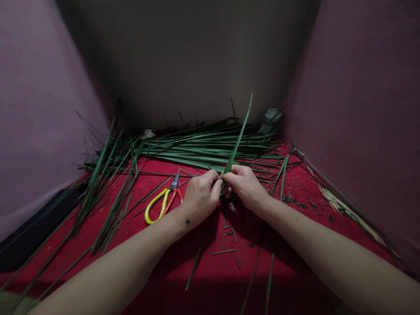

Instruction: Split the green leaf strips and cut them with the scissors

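Both hands meet over the middle of a red cloth (197,271), pinching a long green leaf strip (241,135) between them. The strip rises upward and a little to the right, its narrow tip free. My left hand (204,192) grips its lower end with thumb and forefinger. My right hand (246,186) is closed on the same strip just beside it, the fingers partly hidden. Left of my left hand lie scissors (163,205) with one yellow and one red handle, blades slightly apart and pointing away from me; my wrist covers part of the red handle.
A heap of long green leaves (193,146) stretches along the back wall, with another bundle (111,183) at the left. A whitish container (271,120) stands at the back right. Pale thin sticks (351,214) lie along the right wall; a dark long object (39,227) lies at the left.
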Demonstrator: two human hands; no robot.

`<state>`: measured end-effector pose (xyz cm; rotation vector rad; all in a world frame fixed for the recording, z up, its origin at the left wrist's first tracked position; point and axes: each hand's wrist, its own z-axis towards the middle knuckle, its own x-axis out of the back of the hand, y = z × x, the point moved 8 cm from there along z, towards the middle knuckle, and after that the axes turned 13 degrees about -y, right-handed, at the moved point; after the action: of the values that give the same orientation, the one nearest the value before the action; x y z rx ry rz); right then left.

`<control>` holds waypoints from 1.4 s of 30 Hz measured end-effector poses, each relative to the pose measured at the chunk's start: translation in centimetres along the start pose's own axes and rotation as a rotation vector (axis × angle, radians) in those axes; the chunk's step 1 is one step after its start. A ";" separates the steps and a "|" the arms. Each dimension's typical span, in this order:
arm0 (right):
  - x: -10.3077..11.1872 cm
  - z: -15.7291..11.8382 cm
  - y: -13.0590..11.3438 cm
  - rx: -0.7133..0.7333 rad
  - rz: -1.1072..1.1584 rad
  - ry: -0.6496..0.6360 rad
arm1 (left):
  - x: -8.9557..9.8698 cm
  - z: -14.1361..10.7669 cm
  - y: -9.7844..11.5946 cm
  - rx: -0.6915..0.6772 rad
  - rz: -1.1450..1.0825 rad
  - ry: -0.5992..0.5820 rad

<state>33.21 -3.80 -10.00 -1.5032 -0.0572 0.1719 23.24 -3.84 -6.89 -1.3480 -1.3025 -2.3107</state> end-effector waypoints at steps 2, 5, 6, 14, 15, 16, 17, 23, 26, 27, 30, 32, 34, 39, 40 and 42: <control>0.5 0.0 0.0 -0.005 -0.039 0.045 | -0.1 0.0 0.2 -0.002 0.048 -0.008; 1.4 0.1 0.3 -0.021 -0.010 0.097 | -0.3 -0.1 0.5 -0.017 0.095 -0.012; 1.6 0.2 0.4 -0.017 0.024 0.101 | -0.3 -0.1 0.6 -0.022 0.096 -0.015; 2.8 0.7 0.2 0.084 0.322 0.179 | -0.5 0.1 -0.1 0.017 -0.155 -0.106; 3.0 0.7 0.1 0.092 0.332 0.203 | -0.6 0.1 -0.2 0.020 -0.196 -0.126; 3.3 0.7 0.0 0.099 0.343 0.232 | -0.8 0.1 -0.3 0.020 -0.235 -0.148; 3.6 0.7 0.0 0.105 0.359 0.263 | -1.0 0.1 -0.3 0.021 -0.268 -0.173; 5.3 0.8 -0.3 0.165 0.517 0.358 | -2.2 -0.2 -0.2 0.035 -0.376 -0.273; 6.0 0.9 -0.3 0.176 0.543 0.391 | -2.4 -0.3 -0.1 0.035 -0.376 -0.291; 6.2 0.9 -0.2 0.177 0.545 0.407 | -2.5 -0.3 -0.1 0.034 -0.367 -0.294; 7.0 1.1 -0.2 0.194 0.562 0.437 | -2.5 -0.6 0.3 0.024 -0.325 -0.311; 7.5 1.2 -0.2 0.208 0.581 0.449 | -2.6 -0.7 0.6 0.014 -0.296 -0.327; 8.0 1.2 -0.4 0.220 0.598 0.461 | -2.7 -0.9 1.0 0.001 -0.268 -0.343; 9.3 1.2 -1.2 0.257 0.631 0.498 | -2.9 -1.4 1.4 -0.014 -0.239 -0.383; 9.7 1.1 -1.3 0.263 0.637 0.513 | -3.0 -1.5 1.5 -0.009 -0.241 -0.396; 10.6 1.0 -1.5 0.276 0.643 0.547 | -3.2 -1.9 1.5 0.003 -0.246 -0.428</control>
<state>43.60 -1.36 -9.14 -1.2052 0.8619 0.2636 24.74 -7.02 -8.83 -1.8499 -1.6747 -2.2404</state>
